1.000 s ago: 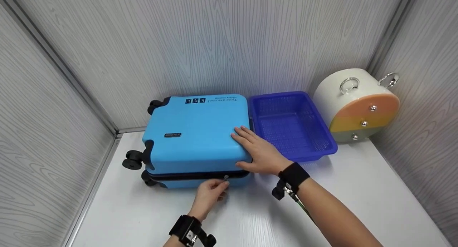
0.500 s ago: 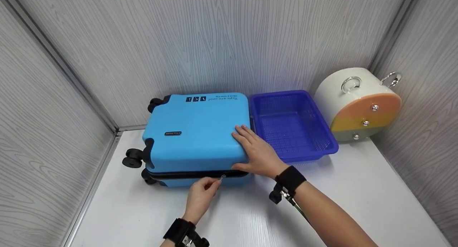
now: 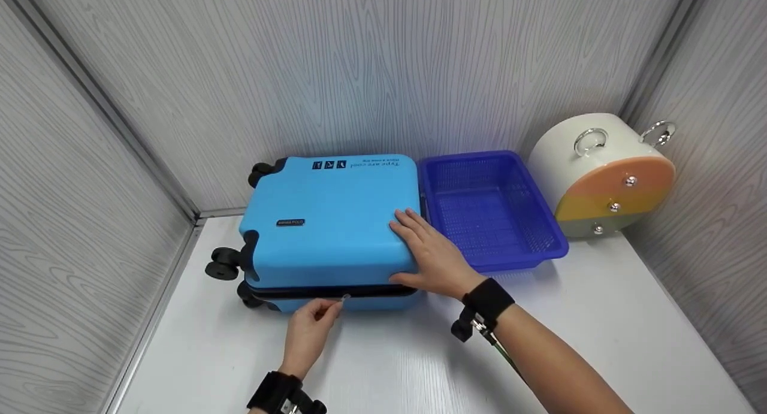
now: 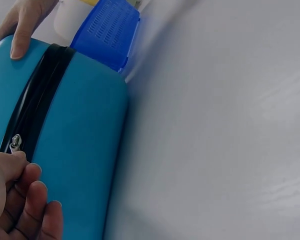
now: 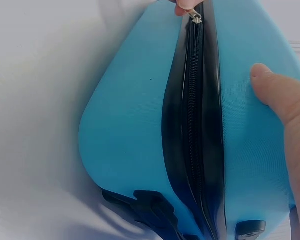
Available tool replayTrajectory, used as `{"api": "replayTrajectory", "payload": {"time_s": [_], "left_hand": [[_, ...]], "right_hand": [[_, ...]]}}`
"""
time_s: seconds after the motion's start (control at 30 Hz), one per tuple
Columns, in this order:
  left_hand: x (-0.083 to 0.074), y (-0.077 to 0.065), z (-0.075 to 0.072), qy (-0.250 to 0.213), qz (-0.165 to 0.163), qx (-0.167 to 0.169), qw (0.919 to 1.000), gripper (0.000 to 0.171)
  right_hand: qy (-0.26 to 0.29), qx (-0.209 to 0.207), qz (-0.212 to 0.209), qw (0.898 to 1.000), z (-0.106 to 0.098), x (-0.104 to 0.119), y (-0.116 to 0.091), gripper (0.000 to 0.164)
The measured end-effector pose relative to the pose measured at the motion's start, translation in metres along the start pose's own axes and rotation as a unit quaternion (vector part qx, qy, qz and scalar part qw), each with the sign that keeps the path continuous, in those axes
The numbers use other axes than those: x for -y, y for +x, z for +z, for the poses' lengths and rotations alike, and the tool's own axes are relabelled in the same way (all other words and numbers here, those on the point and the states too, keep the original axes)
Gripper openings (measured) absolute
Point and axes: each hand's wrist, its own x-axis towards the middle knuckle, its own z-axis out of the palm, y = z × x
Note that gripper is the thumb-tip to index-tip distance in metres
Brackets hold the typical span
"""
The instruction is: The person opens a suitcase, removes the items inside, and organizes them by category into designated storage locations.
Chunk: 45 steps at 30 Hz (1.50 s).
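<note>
A blue hard-shell suitcase (image 3: 329, 222) lies flat on the white table, its black zipper band (image 3: 299, 292) facing the near side. My left hand (image 3: 308, 333) pinches the small metal zipper pull (image 5: 195, 16) between thumb and forefinger, around the middle of that side. In the left wrist view the pull's slider (image 4: 16, 140) shows just past the fingertips. Along the band, the zipper teeth (image 5: 192, 100) appear in the right wrist view. My right hand (image 3: 440, 258) rests on the suitcase's near right corner, fingers extended over the top and thumb along the side.
A blue plastic basket (image 3: 428, 222) stands against the suitcase's right side. Beyond it sits a white rounded box (image 3: 554, 144) with a striped front and metal rings. Black wheels (image 3: 223, 264) stick out at the suitcase's left. Wood-patterned walls (image 3: 359, 72) enclose the back and sides.
My left hand has slid the zipper pull leftward along the suitcase's near side. The right hand has stayed at the corner with hardly any shift.
</note>
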Motion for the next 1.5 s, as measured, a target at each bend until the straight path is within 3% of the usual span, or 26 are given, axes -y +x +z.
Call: {"api": "replayTrajectory", "payload": {"time_s": [0.63,1.0,1.3,1.5], "left_hand": [[0.028,0.006,-0.061,0.053,-0.070,-0.058,0.9944,0.022],[0.047,0.008,-0.104,0.053,-0.095,-0.102,0.9888,0.030],[0.060,0.021,-0.127,0.054,-0.105,-0.144,0.9825,0.034],[0.066,0.036,-0.135,0.043,-0.107,-0.156,0.9809,0.033]], "right_hand": [[-0.001,-0.001,0.009,1.000,0.003,-0.002,-0.001,0.105],[0.005,0.002,0.014,1.000,0.000,-0.002,-0.003,0.105],[0.016,0.007,0.014,1.000,0.001,-0.001,-0.002,0.104],[0.022,0.009,0.011,1.000,0.001,-0.001,-0.001,0.105]]}}
